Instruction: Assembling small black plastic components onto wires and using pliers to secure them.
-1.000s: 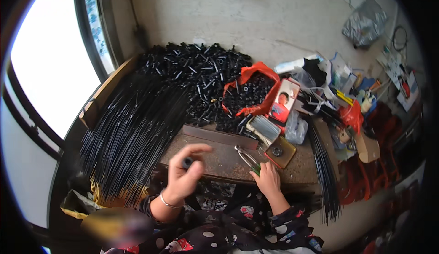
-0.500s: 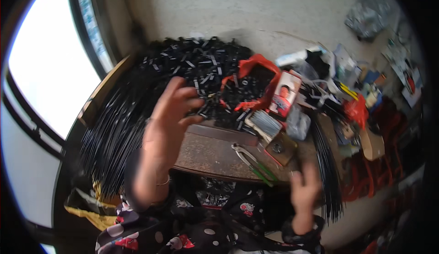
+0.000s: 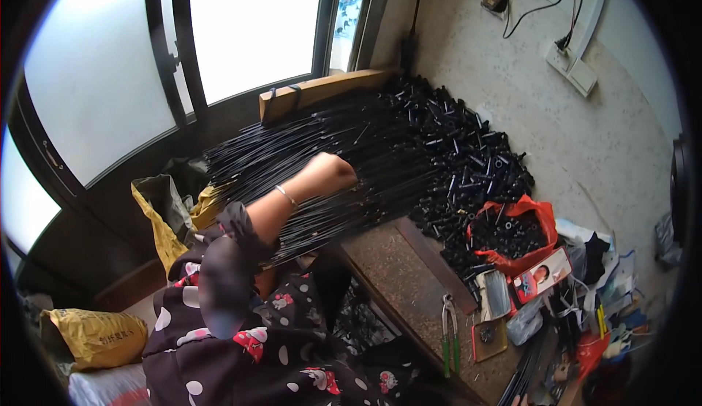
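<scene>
My left hand (image 3: 329, 176) reaches out over a wide pile of long thin black rods (image 3: 285, 143). Its fingers curl downward and look closed; their tips are hidden, so whatever they grip, if anything, does not show. At the lower edge only a small bit of my right hand (image 3: 520, 400) is visible, beside a bundle of thin black rods (image 3: 521, 373); its fingers cannot be made out. Beyond the left hand, small black tubular parts (image 3: 468, 150) lie heaped against the wall.
A wooden board (image 3: 329, 88) stands behind the rods. On the brown table (image 3: 387, 263) are a dark flat bar (image 3: 435, 263), green-handled pliers (image 3: 451, 336), a small shallow box (image 3: 488, 340) and a red bag (image 3: 537, 212) of black parts. Yellow sacks (image 3: 95, 336) sit at left.
The view has swung left toward the windows. My left hand went from raised with loose fingers to curled over the rods. My right hand has nearly left the view at the bottom.
</scene>
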Action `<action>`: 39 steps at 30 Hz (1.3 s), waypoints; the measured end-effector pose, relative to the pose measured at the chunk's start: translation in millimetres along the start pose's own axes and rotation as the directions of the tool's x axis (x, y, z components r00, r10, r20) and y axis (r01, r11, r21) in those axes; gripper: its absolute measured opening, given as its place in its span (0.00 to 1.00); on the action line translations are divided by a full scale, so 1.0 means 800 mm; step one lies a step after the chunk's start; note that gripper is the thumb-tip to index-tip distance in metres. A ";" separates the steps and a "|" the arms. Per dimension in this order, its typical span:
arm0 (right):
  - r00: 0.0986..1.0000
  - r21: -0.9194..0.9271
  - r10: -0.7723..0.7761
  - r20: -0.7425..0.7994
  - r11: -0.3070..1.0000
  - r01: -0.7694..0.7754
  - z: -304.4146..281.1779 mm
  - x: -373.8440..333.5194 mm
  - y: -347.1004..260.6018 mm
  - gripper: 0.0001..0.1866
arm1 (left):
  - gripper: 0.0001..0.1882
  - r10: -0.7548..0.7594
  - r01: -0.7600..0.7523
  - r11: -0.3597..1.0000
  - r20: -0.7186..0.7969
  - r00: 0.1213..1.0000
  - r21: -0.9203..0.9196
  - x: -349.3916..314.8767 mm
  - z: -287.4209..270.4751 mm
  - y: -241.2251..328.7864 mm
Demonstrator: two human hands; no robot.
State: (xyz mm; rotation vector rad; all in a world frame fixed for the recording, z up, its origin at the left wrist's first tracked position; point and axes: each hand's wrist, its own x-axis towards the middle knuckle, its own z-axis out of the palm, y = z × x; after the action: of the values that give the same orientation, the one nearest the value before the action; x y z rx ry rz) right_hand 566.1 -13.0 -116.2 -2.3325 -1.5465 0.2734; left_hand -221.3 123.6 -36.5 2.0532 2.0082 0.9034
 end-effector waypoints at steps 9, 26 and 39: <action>0.877 -0.322 -0.427 -0.221 0.881 0.347 0.002 -0.011 -0.108 0.22 | 0.09 0.401 0.471 0.506 -0.681 0.613 0.723 0.059 0.024 -0.224; 0.565 -0.023 -0.815 -0.127 0.572 0.820 0.129 -0.073 -0.353 0.13 | 0.07 -0.137 0.359 0.821 -0.456 0.879 0.444 0.114 -0.022 -0.150; 0.686 0.117 -0.725 -0.067 0.677 0.727 0.160 -0.097 -0.362 0.15 | 0.10 -0.192 0.165 0.802 0.013 0.981 -0.574 0.197 -0.077 0.153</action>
State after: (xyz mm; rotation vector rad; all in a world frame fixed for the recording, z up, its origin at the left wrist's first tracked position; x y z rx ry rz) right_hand 244.8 40.4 -128.3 -1.4292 -2.2177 0.1444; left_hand -156.3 240.7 123.9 1.4933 1.6288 1.3231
